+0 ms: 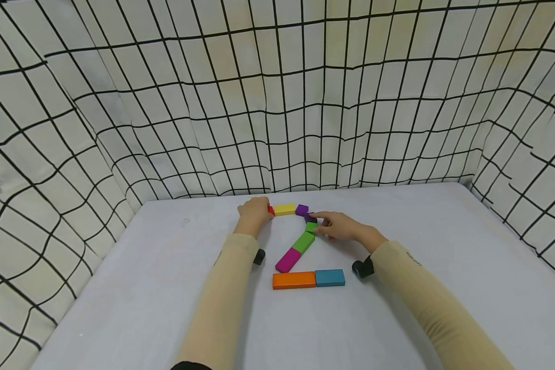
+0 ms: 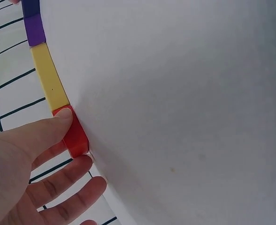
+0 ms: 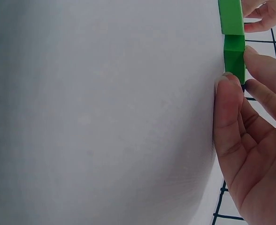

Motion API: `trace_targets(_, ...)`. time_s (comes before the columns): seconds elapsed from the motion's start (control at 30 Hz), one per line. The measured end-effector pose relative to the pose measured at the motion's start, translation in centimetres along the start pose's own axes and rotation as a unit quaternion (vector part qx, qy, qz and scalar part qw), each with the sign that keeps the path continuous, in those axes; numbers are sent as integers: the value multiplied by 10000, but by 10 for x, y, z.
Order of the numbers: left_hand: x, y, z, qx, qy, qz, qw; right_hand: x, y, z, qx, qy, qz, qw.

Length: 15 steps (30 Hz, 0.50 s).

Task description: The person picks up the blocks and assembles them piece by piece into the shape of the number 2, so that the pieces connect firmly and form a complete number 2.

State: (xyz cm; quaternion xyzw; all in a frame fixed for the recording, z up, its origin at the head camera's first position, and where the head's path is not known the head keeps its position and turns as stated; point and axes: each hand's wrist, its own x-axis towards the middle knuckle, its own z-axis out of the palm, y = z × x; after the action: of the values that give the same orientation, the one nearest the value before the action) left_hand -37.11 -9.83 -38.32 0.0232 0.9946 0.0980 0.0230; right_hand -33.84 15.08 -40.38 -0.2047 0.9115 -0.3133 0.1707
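Observation:
In the head view my left hand [image 1: 255, 208] is at the far left end of a curved row of coloured blocks. Its thumb and fingers pinch a red block [image 2: 77, 138], which meets a yellow block [image 2: 49, 75]. My right hand [image 1: 339, 226] is at the row's right bend. Between its thumb and index finger is a small green block [image 3: 234, 63], against a longer green block [image 1: 303, 242]. The index fingertip reaches a dark purple block [image 1: 310, 218], mostly hidden by the fingers. A purple block [image 1: 302, 209] lies beside the yellow one.
A magenta block [image 1: 288, 260] continues the row from the long green one. Nearer me, an orange block [image 1: 293, 280] and a blue block [image 1: 330, 278] lie end to end. Black netting [image 1: 324, 103] rises behind and beside the white table [image 1: 134, 308].

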Motion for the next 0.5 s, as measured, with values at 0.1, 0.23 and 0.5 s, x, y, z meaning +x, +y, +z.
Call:
trace_targets(0.1, 0, 0, 0, -15, 5, 7, 10000, 0, 0, 0, 3, -13, 24, 10000)
trace_targets(0.23, -1, 1, 0, -29, 2, 2, 10000, 0, 0, 0, 19, -30, 46, 10000)
trace_targets(0.5, 0, 1, 2, -23, -1, 36, 10000, 0, -1, -1, 20, -35, 72, 10000)
